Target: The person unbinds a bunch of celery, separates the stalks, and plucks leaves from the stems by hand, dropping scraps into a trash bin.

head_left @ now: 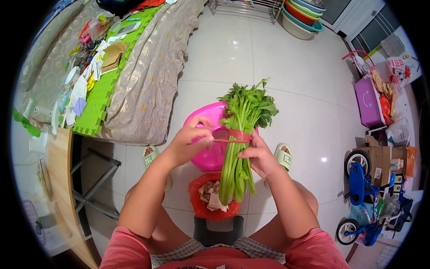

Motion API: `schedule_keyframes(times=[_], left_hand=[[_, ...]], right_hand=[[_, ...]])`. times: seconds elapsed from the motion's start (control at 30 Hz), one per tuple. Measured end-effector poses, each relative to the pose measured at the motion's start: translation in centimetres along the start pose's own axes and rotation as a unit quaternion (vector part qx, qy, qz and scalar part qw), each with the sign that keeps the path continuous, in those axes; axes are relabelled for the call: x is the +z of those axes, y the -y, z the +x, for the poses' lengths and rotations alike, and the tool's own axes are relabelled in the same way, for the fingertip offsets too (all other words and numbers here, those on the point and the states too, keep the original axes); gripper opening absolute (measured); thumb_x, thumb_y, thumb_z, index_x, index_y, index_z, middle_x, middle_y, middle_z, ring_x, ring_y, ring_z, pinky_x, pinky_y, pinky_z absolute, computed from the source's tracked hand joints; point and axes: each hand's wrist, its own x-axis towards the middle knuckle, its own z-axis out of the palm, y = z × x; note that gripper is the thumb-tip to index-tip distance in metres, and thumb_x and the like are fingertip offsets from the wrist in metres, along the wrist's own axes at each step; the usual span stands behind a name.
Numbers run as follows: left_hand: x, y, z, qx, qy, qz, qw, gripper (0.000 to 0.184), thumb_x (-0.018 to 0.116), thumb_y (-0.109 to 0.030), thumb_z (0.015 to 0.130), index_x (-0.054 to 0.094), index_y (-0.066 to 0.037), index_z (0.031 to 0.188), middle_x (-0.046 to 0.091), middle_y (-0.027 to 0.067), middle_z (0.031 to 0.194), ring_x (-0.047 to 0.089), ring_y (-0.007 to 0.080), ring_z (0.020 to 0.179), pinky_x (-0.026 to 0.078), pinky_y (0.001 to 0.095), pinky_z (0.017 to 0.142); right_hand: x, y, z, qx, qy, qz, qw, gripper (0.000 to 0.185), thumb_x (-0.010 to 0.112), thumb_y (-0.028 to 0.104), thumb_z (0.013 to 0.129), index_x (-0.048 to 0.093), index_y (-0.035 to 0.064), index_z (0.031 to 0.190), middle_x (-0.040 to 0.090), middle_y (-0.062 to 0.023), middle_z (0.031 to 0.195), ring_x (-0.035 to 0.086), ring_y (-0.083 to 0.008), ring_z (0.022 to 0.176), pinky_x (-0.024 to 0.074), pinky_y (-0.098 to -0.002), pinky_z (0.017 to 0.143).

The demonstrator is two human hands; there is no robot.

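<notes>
A bunch of celery (236, 166) hangs leaves-up in front of me, its stalks pointing toward my lap. A red tie (240, 136) wraps around the stalks just below the leaves. My left hand (191, 142) pinches a strand of this tie and holds it stretched out to the left of the bunch. On the other side, my right hand (264, 158) grips the celery, thumb across the stalks and fingers partly hidden behind them. Beneath the bunch sits a pink basin (204, 157). Closer to me is a bin lined with a red bag (195, 197), holding paper scraps.
A cloth-covered bed or sofa (139, 89) with a cluttered green foam mat (99, 111) is at the left, beside a wooden table edge (65, 157). Stacked basins (298, 27) stand at the far right. A blue child's bike (358, 193), boxes and a purple bin (369, 103) line the right side.
</notes>
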Motion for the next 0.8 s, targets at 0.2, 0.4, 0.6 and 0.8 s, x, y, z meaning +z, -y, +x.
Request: schedule_keyframes(times=[0.2,0.4,0.6,0.8], left_hand=[[-1.2,-0.6,0.0,0.041,-0.066,-0.543,0.836,0.025,0.056,-0.032,0.084,0.053,-0.008,0.079,0.052,0.0051,0.086,0.047,0.0197,0.087,0.033,0.0382,0.088],[-2.5,-4.7,-0.4,0.002,-0.144,-0.593,0.792,0.026,0.053,-0.03,0.087,0.054,-0.006,0.098,0.057,0.0124,0.102,0.041,0.0337,0.119,0.027,0.0515,0.099],[-1.1,0.6,-1.1,-0.009,0.113,-0.289,0.951,0.024,0.058,-0.01,0.084,0.052,-0.005,0.107,0.054,0.0112,0.109,0.056,0.0277,0.097,0.044,0.0379,0.084],[6.8,0.8,-0.9,-0.226,-0.074,-0.245,0.94,0.05,0.069,-0.016,0.077,0.042,-0.004,0.118,0.052,0.0074,0.109,0.053,0.0197,0.1,0.043,0.0344,0.085]], right_hand=[[-0.2,-2.0,0.6,0.006,0.002,-0.139,0.99,0.068,0.07,0.001,0.071,0.034,0.0011,0.128,0.052,-0.0102,0.114,0.056,-0.0181,0.097,0.0484,-0.0317,0.08],[-0.2,-1.2,0.5,0.006,-0.063,-0.07,0.996,0.041,0.06,0.022,0.086,0.046,0.0017,0.118,0.061,-0.0106,0.096,0.06,-0.017,0.086,0.0507,-0.0293,0.075],[-0.4,-1.3,0.9,0.016,-0.047,0.014,0.999,0.062,0.028,0.056,0.091,0.046,0.0044,0.121,0.061,-0.0118,0.097,0.06,-0.018,0.086,0.0509,-0.0329,0.073],[-0.2,-2.4,1.4,0.029,-0.056,0.046,0.997,0.069,0.025,0.061,0.088,0.043,0.0039,0.123,0.055,-0.0116,0.111,0.056,-0.0198,0.097,0.0487,-0.0348,0.08]])
